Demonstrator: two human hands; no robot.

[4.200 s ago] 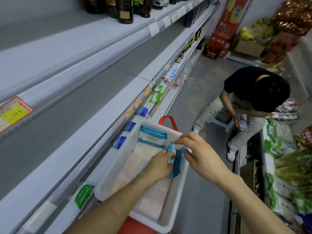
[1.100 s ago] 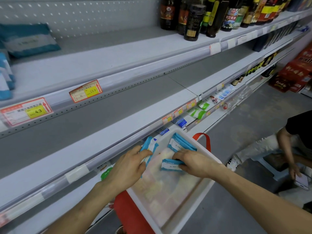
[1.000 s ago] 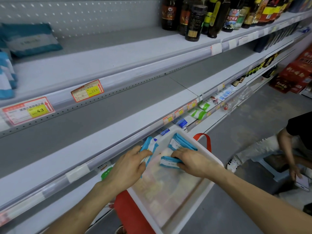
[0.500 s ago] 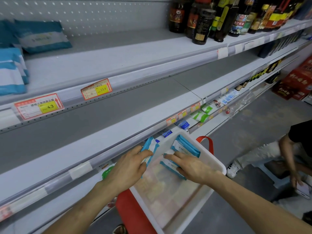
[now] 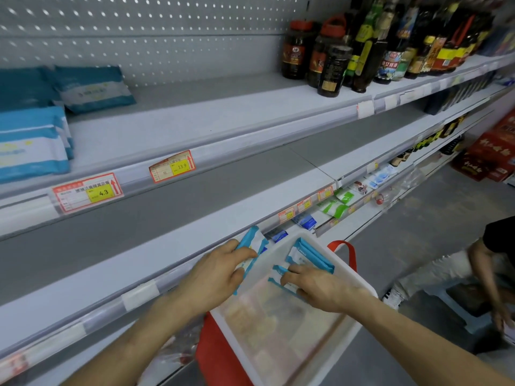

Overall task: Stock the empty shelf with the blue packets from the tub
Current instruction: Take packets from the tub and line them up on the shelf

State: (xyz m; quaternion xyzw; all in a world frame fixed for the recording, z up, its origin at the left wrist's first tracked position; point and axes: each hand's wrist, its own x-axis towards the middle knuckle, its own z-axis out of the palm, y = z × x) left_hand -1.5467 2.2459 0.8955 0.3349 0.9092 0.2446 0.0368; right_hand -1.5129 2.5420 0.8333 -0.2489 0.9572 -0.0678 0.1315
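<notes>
Fingers [image 5: 294, 272] of our right hand [image 5: 317, 288] curl onto a blue packet [image 5: 277, 275] in the tub [image 5: 362, 282]; our left hand [image 5: 214, 274] grips a bundle of packets [image 5: 252, 240] at the tub's edge. We judge we are gathering; next comes lifting them to the empty shelf [image 5: 178, 227]. How many the left holds is hidden.

The tub [image 5: 278, 330] was smooth, translucent white plastic. The blue packets [image 5: 312, 254] in it wore glossy film. At 11 o'clock the shelf [image 5: 195, 121] looked like matt grey painted metal, its edge strip [image 5: 250, 138] clear shiny plastic over paper price labels [image 5: 87, 192]. At 1 o'clock the bottles [image 5: 331, 71] shone dark and glossy. At 3 o'clock the floor [image 5: 404, 246] looked dull and rough.
</notes>
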